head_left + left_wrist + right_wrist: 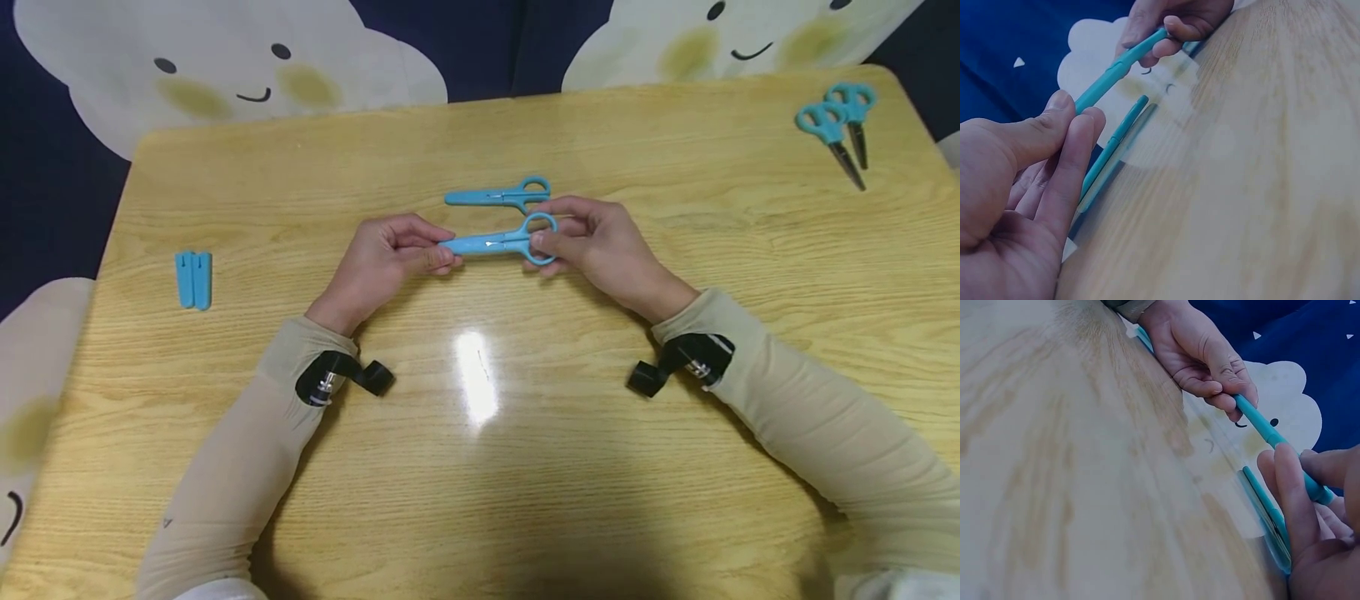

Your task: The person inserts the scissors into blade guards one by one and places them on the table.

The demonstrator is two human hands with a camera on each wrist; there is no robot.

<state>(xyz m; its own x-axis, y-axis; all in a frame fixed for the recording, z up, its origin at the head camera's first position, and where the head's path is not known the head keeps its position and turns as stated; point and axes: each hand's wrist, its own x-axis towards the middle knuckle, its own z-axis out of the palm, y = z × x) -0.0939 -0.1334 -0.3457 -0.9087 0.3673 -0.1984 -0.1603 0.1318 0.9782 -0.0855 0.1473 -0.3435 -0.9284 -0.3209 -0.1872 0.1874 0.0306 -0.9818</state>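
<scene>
Between both hands, above the table, a pair of blue scissors [491, 243] is held level with its blade sheathed in a blue cover. My left hand [390, 260] pinches the covered tip between thumb and fingers. At the other end, my right hand [600, 246] grips the handle loops with the thumb on top. Just beyond them, a second pair of sheathed blue scissors [487, 197] lies on the table, its loops partly behind the right hand's fingers. The left wrist view shows the held scissors [1107, 84] edge-on, raised off the tabletop.
Two loose blue blade covers [193, 281] lie side by side at the table's left. Two pairs of uncovered blue-handled scissors [836, 133] sit at the far right corner. The wooden table [480, 483] meets a cloud-patterned dark blue cloth [487, 50] behind its back edge.
</scene>
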